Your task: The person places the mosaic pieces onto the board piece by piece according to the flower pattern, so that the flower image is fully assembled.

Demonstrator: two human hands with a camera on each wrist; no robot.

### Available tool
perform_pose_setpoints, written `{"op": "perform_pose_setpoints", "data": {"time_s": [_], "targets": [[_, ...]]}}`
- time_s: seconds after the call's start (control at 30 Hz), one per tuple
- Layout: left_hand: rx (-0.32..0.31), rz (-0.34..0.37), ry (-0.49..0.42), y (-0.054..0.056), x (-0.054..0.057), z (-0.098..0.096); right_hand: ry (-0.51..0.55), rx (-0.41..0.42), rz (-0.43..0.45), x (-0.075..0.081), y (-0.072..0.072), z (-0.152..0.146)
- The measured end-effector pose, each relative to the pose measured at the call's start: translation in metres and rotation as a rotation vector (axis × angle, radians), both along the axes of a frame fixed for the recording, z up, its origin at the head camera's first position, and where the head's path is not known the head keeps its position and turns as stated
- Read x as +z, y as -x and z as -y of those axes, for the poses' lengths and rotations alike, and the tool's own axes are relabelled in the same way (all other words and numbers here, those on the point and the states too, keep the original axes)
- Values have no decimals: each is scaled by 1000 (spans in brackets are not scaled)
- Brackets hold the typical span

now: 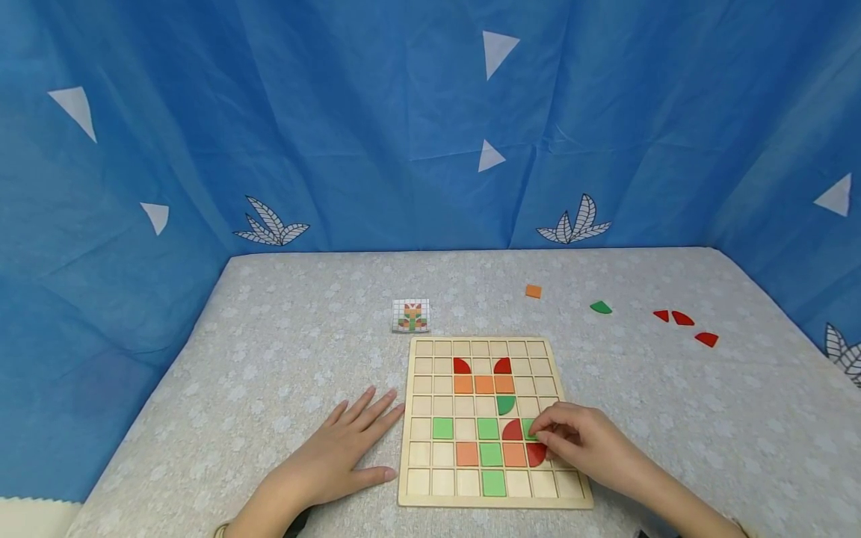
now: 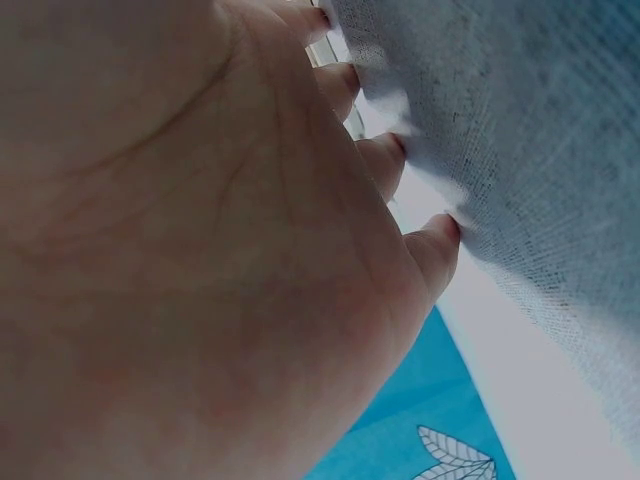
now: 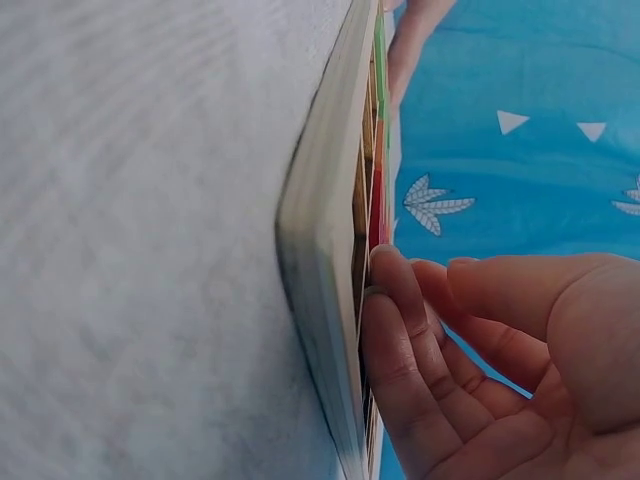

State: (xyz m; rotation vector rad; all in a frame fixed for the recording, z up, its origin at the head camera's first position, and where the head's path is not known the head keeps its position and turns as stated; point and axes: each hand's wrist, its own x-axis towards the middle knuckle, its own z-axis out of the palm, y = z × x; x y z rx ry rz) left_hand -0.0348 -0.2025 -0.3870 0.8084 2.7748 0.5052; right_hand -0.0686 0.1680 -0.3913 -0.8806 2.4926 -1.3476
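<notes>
A wooden grid board (image 1: pixel 496 502) lies on the table, several of its squares filled with red, orange and green tiles. At the board's right side my right hand (image 1: pixel 584 441) has its fingers curled, with thumb and forefinger pinching at a green tile (image 1: pixel 528 427) in a square. The fingertips partly cover that tile, so its full shape is hidden. Just below it sits a red quarter-round tile (image 1: pixel 536 454). In the right wrist view, fingertips (image 3: pixel 388 268) touch the board's face. My left hand (image 1: pixel 336 456) lies flat, fingers spread, beside the board's left edge.
A small pattern card (image 1: pixel 411 316) lies behind the board. Loose tiles lie at the back right: an orange square (image 1: pixel 534 291), a green piece (image 1: pixel 602 307) and several red pieces (image 1: pixel 682 318). Blue curtain (image 1: pixel 403 127) hangs behind and at both sides.
</notes>
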Motion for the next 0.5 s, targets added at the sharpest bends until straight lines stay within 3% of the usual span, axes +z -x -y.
{"op": "perform_pose_setpoints", "data": {"time_s": [0.23,0.5], "targets": [[4,4,1,0,0,0,-21,-39,14,5,4,-3],[3,11,-2,0,1,0,-52,-203,25,16,27,-24]]}}
